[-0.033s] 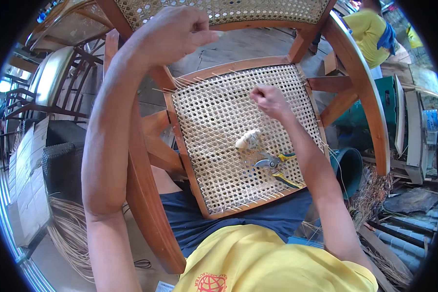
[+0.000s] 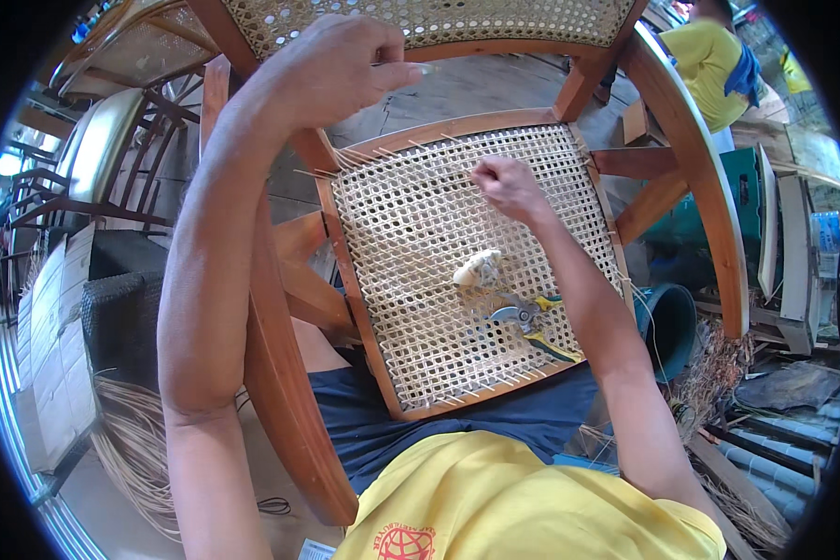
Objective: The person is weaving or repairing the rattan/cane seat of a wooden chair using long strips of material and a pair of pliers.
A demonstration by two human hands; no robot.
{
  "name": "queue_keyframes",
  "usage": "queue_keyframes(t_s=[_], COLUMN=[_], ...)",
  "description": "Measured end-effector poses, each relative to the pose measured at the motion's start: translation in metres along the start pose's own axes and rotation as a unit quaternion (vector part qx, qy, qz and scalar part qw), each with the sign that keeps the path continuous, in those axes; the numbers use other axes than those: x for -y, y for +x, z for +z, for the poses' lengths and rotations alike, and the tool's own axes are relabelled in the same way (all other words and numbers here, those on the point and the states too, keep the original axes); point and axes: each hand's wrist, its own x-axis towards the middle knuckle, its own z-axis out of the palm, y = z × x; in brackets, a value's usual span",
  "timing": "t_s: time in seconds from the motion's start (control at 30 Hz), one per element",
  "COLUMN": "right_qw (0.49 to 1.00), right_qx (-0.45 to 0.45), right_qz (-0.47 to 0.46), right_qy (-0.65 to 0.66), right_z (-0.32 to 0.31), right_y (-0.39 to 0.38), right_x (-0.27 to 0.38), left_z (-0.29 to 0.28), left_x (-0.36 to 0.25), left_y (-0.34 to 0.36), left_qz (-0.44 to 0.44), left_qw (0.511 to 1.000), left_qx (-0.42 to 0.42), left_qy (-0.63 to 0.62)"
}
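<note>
A wooden chair has a seat of woven cane (image 2: 401, 243) in front of me, with loose strand ends sticking out along its frame. My left hand (image 2: 350, 70) is raised by the lower rail of the cane backrest (image 2: 439, 23). Its fingers are curled and its thumb points right; whatever they hold is hidden. Over the far right part of the seat, my right hand (image 2: 509, 187) is closed in a fist, its contents also hidden. A whitish lump (image 2: 478, 269) lies on the cane. Close by rest pruning shears (image 2: 523, 315) with yellow and dark handles, their jaws apart.
The chair's curved armrests (image 2: 695, 177) rise on both sides. Bundled cane strands (image 2: 135, 448) lie at the lower left, below more chairs (image 2: 93, 154). A dark green bucket (image 2: 670, 327) stands to the right. Another person in a yellow shirt (image 2: 705, 65) is at the far right.
My right hand has shifted slightly left and away from me over the seat. The left hand is almost still, and the shears and whitish lump stay in place.
</note>
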Motion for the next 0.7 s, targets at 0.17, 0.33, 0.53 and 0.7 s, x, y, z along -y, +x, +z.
queue_keyframes(t_s=[0.17,0.33,0.53,0.7], right_qw=[0.997,1.0,0.991,0.978], right_qx=[-0.018,-0.021,0.037,-0.004], right_qz=[-0.068,-0.018,-0.043,-0.018], right_qy=[0.021,0.003,0.124,0.21], right_z=[0.038,0.047,0.004,-0.098], right_y=[0.063,0.084,0.058,-0.043], right_x=[0.049,0.05,0.047,0.04], left_z=[0.008,0.011,0.031,0.039], left_x=[0.003,0.005,0.023,-0.014], left_y=[-0.001,-0.001,0.004,0.003], left_qz=[0.012,0.003,0.038,-0.01], left_qw=[0.998,0.997,0.996,0.987], left_qx=[-0.03,-0.03,0.013,0.144], left_qy=[0.057,0.068,0.074,0.071])
